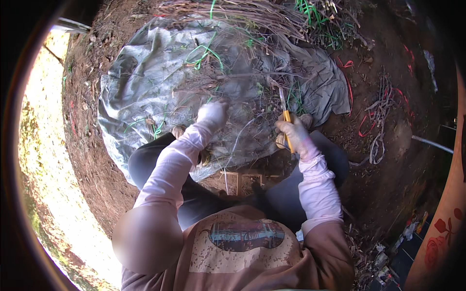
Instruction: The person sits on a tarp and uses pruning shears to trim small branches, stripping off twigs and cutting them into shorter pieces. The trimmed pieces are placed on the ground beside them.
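Observation:
My right hand (296, 132), in a pale glove, grips the yellow handles of a cutting tool (287, 118), likely pruning shears. Its metal blade points away from me, among thin twigs and dry plant scraps. My left hand (213, 113), in a white glove, is over the grey plastic sheet (145, 72), near loose thin twigs (200, 85). Its fingers are blurred, and I cannot tell whether they hold anything. A loop of green plastic twine (204, 54) lies on the sheet beyond it.
A bundle of long cut branches (251, 16) lies across the far edge, with green twine (309, 12) about it. Red ribbon (349, 87) and a grey tangle of cord (378, 109) lie on the soil at right. A wooden frame (239, 183) shows between my legs.

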The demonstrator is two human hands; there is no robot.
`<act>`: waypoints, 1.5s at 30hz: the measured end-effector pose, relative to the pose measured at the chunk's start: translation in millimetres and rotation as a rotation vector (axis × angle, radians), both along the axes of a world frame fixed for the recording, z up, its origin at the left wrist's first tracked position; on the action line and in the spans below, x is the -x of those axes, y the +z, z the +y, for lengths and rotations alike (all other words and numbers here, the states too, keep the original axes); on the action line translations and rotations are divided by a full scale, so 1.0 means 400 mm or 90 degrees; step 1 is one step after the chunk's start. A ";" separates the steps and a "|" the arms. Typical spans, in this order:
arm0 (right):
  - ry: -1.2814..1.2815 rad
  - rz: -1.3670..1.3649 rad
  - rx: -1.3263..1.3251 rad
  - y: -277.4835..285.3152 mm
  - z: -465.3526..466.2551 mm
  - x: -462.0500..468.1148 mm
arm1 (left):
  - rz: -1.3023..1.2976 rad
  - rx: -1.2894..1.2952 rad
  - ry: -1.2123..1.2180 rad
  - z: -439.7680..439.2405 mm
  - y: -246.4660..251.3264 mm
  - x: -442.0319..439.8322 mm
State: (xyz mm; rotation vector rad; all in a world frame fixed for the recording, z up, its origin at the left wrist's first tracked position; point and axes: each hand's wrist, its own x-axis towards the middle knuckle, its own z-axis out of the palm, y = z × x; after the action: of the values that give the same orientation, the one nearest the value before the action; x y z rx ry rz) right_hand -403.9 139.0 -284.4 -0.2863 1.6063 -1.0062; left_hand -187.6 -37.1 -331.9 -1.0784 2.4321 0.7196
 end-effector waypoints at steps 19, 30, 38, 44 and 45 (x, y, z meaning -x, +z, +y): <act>0.336 0.456 0.126 0.073 -0.062 0.055 | -0.057 0.223 0.025 -0.198 -0.372 0.297; 0.466 0.345 0.337 0.125 0.016 -0.044 | 0.003 0.280 0.041 -0.213 0.187 0.167; 0.245 0.200 0.345 0.120 0.157 -0.093 | 0.720 -0.129 0.359 -0.330 0.564 -0.059; 0.104 0.225 0.343 0.115 0.216 -0.143 | 0.589 0.462 -0.080 -0.298 0.702 -0.181; 0.103 0.260 0.322 0.128 0.222 -0.148 | 0.557 0.555 -0.095 -0.288 0.706 -0.191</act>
State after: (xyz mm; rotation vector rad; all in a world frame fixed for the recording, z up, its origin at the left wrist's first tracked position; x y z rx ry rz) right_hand -344.6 227.8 -233.1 -1.0044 1.6290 -1.2745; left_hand -111.3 -152.3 -49.4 -0.9163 3.7200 -0.0060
